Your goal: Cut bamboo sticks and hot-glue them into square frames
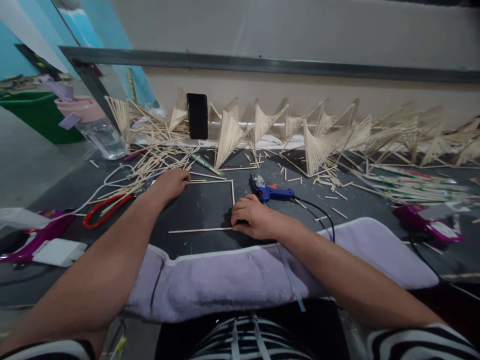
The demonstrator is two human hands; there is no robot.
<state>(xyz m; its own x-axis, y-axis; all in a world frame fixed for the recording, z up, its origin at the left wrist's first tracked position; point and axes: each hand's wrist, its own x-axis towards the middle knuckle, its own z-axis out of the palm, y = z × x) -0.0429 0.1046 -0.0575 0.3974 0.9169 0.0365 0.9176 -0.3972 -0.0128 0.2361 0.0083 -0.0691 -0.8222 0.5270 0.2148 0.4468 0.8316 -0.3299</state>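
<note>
On the dark tabletop, thin wooden sticks form three sides of a rectangle: a far stick (212, 181), a right stick (233, 192) and a near stick (198, 230). My right hand (253, 217) has its fingers pinched at the near right corner, where the near stick meets the right one. At the left end of the far stick is my left hand (170, 184), its fingers closed and partly hidden, the stick coming out from under them. Just beyond my right hand lies a blue glue gun (275, 193). Red-handled scissors (107, 210) lie beside my left forearm.
Twisted stick structures (262, 122) line the back. A black phone (197, 116) stands upright among them, near a loose stick pile (157, 162). A bottle (99, 130) stands at left. A lilac towel (232, 280) covers the near edge. Purple devices (429, 222) sit at both sides.
</note>
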